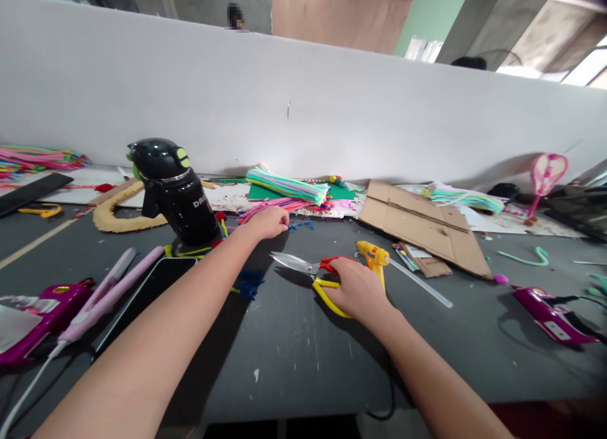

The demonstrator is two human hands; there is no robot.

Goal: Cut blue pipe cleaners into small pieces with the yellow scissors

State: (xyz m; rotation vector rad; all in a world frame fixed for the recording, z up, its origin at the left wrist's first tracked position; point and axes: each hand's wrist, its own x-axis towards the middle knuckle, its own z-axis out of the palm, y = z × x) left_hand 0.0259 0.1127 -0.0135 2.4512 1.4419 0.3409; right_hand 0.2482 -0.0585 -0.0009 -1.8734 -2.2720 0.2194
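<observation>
My right hand (360, 287) grips a pair of scissors (327, 278) with one red and one yellow handle; the metal blades point left and are slightly apart. My left hand (271, 222) reaches forward, its fingers curled closed beside pink pipe cleaners (251, 210). What those fingers hold, if anything, is hidden. Small blue pieces (303, 225) lie just right of it. A bundle of pastel pipe cleaners (289, 185) rests behind, on a green sheet. Dark blue fuzzy pieces (250, 284) sit beside my left forearm. Right behind my right hand is a yellow glue gun (374, 254) with a clear glue stick.
A black bottle (183, 205) and a phone-like black slab (147, 293) are at left, near a pink hair straightener (109, 293). Folded cardboard (422, 227) lies at back right. Purple power strips (554, 315) flank the grey table (294, 363). A white partition (303, 110) closes the back.
</observation>
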